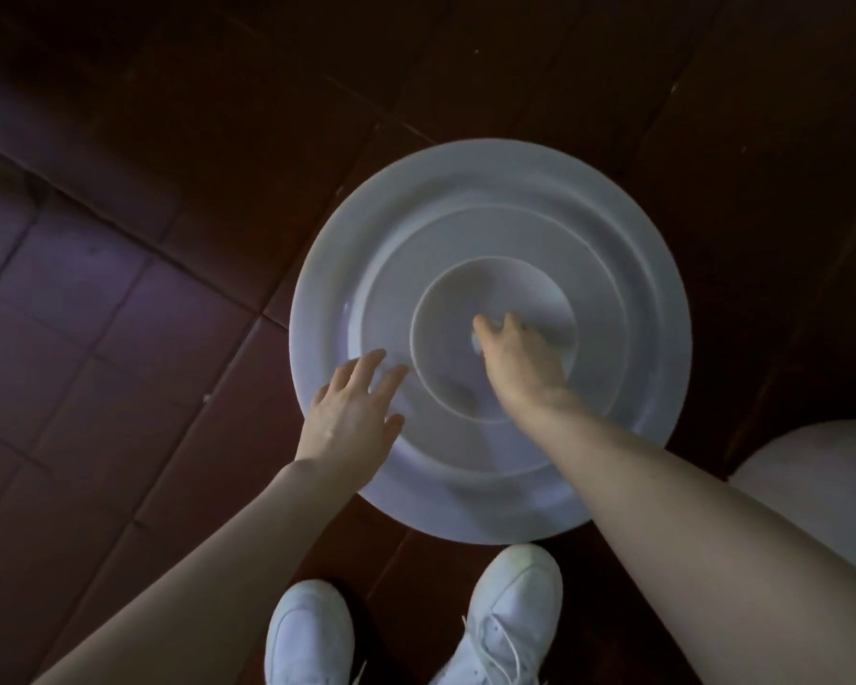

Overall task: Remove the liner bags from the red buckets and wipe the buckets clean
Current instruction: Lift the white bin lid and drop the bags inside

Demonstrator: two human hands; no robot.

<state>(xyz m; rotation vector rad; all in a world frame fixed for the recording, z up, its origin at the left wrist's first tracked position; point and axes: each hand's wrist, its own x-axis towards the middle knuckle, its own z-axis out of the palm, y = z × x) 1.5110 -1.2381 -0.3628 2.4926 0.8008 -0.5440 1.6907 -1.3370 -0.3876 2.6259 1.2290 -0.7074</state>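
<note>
Head view, centre: right hand grasps the lid by its knob, presumably to lift; left hand, released, steadies the rim.

Dim indoor room, its floor laid in dark red-brown square tiles with thin grout lines, spreading left of and beyond the fingers. A white round lid sits beneath the fingers, and a second pale rounded object to their right. White sneakers stand on the tiles behind them. Home or workplace cannot be told.
</note>
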